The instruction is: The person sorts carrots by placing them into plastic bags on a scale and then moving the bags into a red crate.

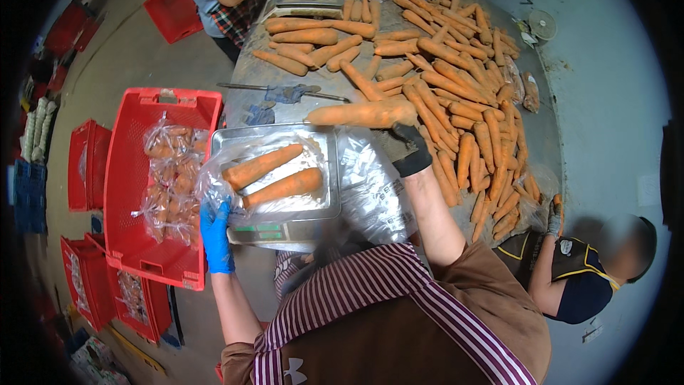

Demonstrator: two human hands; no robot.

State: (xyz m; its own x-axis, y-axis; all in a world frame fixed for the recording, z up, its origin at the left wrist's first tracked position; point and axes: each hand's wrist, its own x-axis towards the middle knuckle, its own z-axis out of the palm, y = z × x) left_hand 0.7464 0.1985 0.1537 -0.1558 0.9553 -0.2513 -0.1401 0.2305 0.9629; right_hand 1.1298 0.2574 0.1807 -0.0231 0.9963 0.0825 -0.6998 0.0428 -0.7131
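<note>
My left hand (217, 235), in a blue glove, grips the edge of a clear plastic bag (214, 168) at its left side. Two carrots (283, 187) lie in the bag, which rests on the metal pan of a scale (332, 206). In my right hand (403, 147), gloved in black and grey, is a large carrot (363, 114), held level above the pan's upper right corner. A stack of printed clear plastic bags (374, 187) lies between the scale and my right forearm. Beyond the pan, a metal rod (326, 97) and a blue rag (286, 94) lie on the table.
Loose carrots (459, 80) are heaped across the table (542, 144). A red crate (123, 182) with bagged carrots (173, 187) stands left of the scale. Another scale (304, 8) is at the far side. Other people work at the far edge and at the right (577, 278).
</note>
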